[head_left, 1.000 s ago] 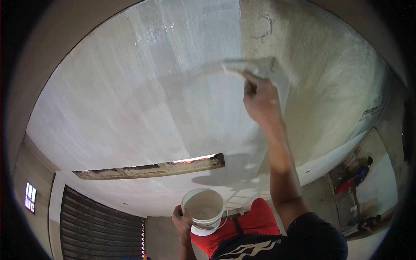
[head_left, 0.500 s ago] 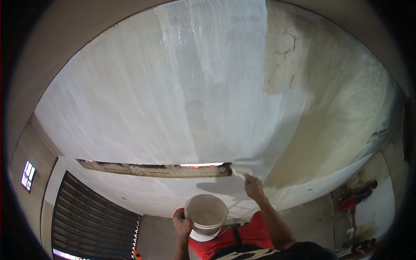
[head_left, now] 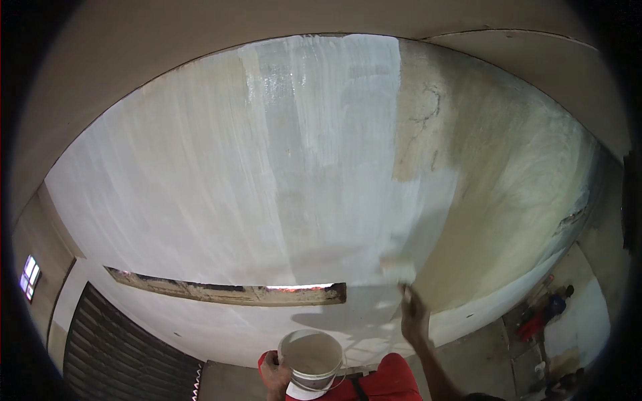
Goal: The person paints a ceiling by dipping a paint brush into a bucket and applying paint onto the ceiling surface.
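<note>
Our right hand (head_left: 414, 314) has come down from high on the ceiling (head_left: 200, 200) to its lower edge, fingers wrapped around a trowel (head_left: 398, 269) pressed flat there. So this stroke looks finished, we judge. Our left hand (head_left: 274, 373) keeps gripping the white bucket (head_left: 311, 357) just below.

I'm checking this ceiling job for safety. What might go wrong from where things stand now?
The left hand grips an open white bucket by its rim, overhead work beside it: it might tip or slip and spill.
The right hand presses a flat tool against the wet coated ceiling; fresh material could drip toward the face.
The cracked bare patch is still uncoated; loose bits may flake off when skimmed.
</note>
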{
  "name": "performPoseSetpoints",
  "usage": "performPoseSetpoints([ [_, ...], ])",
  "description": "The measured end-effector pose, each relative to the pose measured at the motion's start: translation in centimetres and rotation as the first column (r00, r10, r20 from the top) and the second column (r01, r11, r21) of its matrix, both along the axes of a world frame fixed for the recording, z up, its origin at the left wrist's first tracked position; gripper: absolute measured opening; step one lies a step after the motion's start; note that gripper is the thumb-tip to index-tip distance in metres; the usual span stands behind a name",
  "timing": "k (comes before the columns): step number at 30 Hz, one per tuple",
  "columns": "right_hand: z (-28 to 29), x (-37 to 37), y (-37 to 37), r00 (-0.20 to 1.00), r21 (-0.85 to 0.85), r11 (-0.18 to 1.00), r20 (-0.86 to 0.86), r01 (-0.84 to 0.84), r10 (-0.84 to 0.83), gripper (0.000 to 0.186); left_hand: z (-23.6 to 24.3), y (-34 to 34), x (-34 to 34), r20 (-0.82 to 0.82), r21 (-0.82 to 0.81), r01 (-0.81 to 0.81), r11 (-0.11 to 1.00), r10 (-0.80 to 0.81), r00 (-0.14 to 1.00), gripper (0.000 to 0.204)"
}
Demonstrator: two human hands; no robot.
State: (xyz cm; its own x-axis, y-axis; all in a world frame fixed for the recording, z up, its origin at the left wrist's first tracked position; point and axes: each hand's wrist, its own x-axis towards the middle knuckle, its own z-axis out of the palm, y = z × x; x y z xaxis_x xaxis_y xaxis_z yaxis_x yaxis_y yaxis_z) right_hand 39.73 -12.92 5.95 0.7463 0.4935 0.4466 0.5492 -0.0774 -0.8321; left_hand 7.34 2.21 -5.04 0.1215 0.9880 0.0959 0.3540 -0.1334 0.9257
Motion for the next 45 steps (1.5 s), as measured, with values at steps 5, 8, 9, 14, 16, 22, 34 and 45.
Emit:
performPoseSetpoints([
  [5, 18.8, 1.5, 6.9, 0.899, 0.291, 0.955, 0.431, -0.063, -0.072, 0.046, 1.2, -0.4, -1.5, 0.035, -0.039, 0.067, 0.997, -0.065, 0.997, 0.044],
  [8, 26.5, 2.4, 10.0, 0.895, 0.401, 0.906, 0.441, -0.136, -0.061, 0.048, 0.6, -0.3, -1.3, 0.078, -0.065, 0.053, 0.996, -0.048, 0.996, 0.045],
  [9, 28.4, 2.3, 11.0, 0.889, 0.447, 0.878, 0.455, -0.173, -0.056, 0.046, -1.2, 0.2, -1.9, 0.122, -0.072, 0.063, 0.995, -0.054, 0.991, 0.046],
  [14, 33.3, 2.3, 14.2, 0.892, 0.465, 0.874, 0.443, -0.141, -0.092, 0.044, -0.3, -0.6, -1.2, 0.336, -0.019, 0.089, 0.996, -0.077, 0.939, 0.046],
  [16, 34.3, 2.3, 14.7, 0.877, 0.472, 0.873, 0.462, -0.12, -0.13, 0.044, -1.2, 0.0, -1.6, 0.169, -0.025, 0.049, 0.998, -0.044, 0.985, 0.046],
  [22, 34.4, 1.6, 14.7, 0.857, 0.456, 0.884, 0.491, -0.102, -0.154, 0.046, -1.4, 0.3, -1.8, 0.16, -0.03, 0.083, 0.996, -0.077, 0.984, 0.043],
  [34, 35.5, 1.9, 14.4, 0.82, 0.445, 0.892, 0.538, -0.082, -0.194, 0.045, -1.2, 0.2, -1.4, 0.04, -0.062, 0.015, 0.998, -0.013, 0.999, 0.045],
  [45, 36.4, 2.8, 14.9, 0.804, 0.349, 0.937, 0.565, -0.028, -0.186, 0.042, 1.8, -0.5, -0.7, 0.07, -0.001, 0.096, 0.995, -0.096, 0.993, 0.046],
])
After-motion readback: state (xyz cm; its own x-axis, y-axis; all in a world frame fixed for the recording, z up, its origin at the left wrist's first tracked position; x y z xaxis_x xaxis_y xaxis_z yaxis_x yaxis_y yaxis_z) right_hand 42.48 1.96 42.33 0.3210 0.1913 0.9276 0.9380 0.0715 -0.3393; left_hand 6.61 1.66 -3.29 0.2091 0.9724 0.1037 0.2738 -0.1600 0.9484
